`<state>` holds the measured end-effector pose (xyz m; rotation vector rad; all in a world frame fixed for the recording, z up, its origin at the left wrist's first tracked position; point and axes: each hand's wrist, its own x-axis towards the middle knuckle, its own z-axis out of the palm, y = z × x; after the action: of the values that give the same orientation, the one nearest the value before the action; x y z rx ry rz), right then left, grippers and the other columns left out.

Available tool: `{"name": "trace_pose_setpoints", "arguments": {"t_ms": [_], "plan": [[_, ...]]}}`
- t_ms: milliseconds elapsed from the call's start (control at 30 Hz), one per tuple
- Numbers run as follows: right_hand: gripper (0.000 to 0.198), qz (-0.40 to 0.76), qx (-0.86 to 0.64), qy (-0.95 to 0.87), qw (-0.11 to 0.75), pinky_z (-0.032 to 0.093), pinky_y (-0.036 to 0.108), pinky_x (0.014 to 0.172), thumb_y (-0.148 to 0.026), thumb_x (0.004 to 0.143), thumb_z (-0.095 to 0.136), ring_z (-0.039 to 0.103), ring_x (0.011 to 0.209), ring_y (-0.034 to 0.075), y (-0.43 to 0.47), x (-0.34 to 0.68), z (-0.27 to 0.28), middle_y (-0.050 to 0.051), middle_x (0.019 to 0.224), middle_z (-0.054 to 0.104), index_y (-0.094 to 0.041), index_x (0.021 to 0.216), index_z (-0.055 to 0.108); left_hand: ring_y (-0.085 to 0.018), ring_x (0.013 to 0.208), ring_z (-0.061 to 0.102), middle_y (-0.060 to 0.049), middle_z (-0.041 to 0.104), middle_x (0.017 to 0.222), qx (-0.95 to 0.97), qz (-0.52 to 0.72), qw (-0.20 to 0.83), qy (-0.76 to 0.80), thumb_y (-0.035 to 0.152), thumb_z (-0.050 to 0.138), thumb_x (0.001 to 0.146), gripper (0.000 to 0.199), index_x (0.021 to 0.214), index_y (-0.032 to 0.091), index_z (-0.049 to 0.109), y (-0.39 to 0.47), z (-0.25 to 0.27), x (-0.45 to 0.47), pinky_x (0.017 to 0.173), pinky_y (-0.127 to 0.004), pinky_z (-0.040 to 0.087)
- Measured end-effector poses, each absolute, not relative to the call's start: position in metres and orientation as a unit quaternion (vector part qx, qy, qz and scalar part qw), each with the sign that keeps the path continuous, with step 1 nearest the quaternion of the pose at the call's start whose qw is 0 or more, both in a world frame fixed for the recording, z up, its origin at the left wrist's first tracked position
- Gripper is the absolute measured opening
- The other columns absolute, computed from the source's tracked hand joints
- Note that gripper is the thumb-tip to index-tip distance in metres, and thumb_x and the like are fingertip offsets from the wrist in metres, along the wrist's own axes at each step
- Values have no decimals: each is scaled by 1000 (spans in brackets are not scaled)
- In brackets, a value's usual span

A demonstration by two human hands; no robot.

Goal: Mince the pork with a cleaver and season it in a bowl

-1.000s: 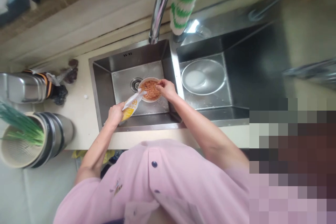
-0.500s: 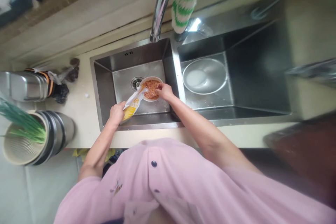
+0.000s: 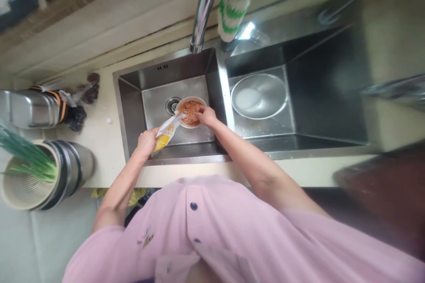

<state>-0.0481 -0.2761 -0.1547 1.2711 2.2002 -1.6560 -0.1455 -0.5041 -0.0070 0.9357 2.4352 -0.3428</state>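
My left hand (image 3: pixel 147 142) is closed around the lower end of a white and yellow packet (image 3: pixel 166 132). The packet slants up to the right, and its narrow end is at the near left rim of a pale bowl (image 3: pixel 187 127). Reddish, lumpy food that looks like minced meat (image 3: pixel 191 112) fills the bowl, which is in the left sink basin (image 3: pixel 154 93) beside the drain. At the bowl's right edge, my right hand (image 3: pixel 207 116) has its fingers drawn together over the food. Whatever those fingers hold, if anything, is hidden.
A shallow metal bowl (image 3: pixel 259 96) with whitish contents lies in the right basin. The faucet (image 3: pixel 203 13) hangs above the divider, near a green-and-white cloth (image 3: pixel 237 2). Left on the counter are green onions (image 3: pixel 31 159) in a strainer and stacked metal containers (image 3: pixel 29 108).
Hardly anything differs. My left hand and the packet have shifted very slightly to the left; my right hand stays at the bowl.
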Motion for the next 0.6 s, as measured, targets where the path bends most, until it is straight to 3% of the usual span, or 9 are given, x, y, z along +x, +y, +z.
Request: {"name": "trace_pose_setpoints", "arguments": {"t_ms": [600], "plan": [[6, -563, 413, 715, 30, 47, 30, 73, -24, 70, 56, 57, 73, 18, -275, -47, -156, 1, 71, 62, -20, 67, 53, -25, 93, 65, -6, 70, 104, 356, -142, 261, 886, 17, 46, 81, 40, 116, 29, 62, -500, -5, -147, 77, -29, 46]]}}
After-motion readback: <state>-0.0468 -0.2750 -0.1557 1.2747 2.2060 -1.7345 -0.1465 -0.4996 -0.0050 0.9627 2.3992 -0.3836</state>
